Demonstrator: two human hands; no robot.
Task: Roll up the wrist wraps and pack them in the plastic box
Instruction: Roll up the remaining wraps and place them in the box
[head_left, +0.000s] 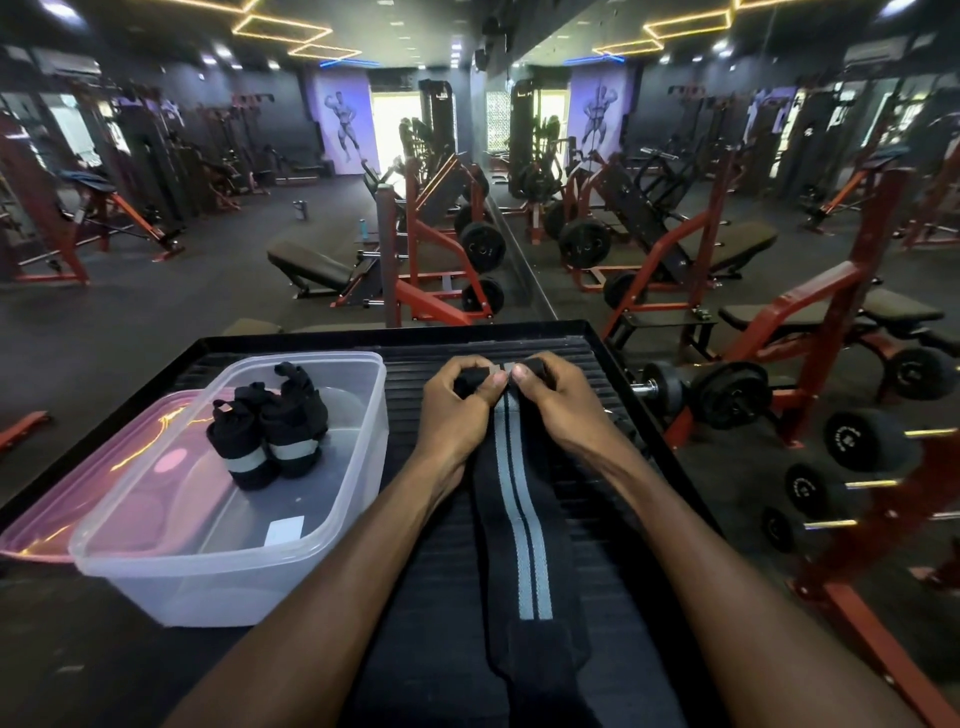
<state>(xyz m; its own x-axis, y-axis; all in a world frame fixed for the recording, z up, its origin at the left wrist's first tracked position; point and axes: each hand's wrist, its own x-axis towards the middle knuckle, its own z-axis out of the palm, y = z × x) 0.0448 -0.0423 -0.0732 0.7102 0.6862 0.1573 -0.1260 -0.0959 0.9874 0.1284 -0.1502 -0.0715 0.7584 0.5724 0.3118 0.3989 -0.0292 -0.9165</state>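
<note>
Nearest the camera, two bare forearms reach forward over a black ribbed surface (582, 358) with a raised rim. Between them lies a long black wrist wrap (524, 551) with two grey stripes down its middle, stretched flat along the surface from the near edge away toward the hands. At its far end the wrap is partly rolled, and both hands meet there: the left hand (457, 410) has its fingers curled over the left side of the roll with the thumb pressed on top, and the right hand (556, 400) grips the right side the same way, so the fingers of both hands are clamped on the wrap's rolled end. To the left of the arms stands a clear plastic box (332, 525) on the same surface, open at the top. Inside it, toward its far half, two rolled wrist wraps (270, 436) stand touching each other, black with a grey band low on each. A small white label lies on the box floor nearer the camera. A pink translucent lid (78, 504) lies flat just left of the box, partly under it. Beyond the surface, on the right, dumbbells (727, 395) rest on a red rack, and red-framed benches and weight machines fill the gym floor behind.
</note>
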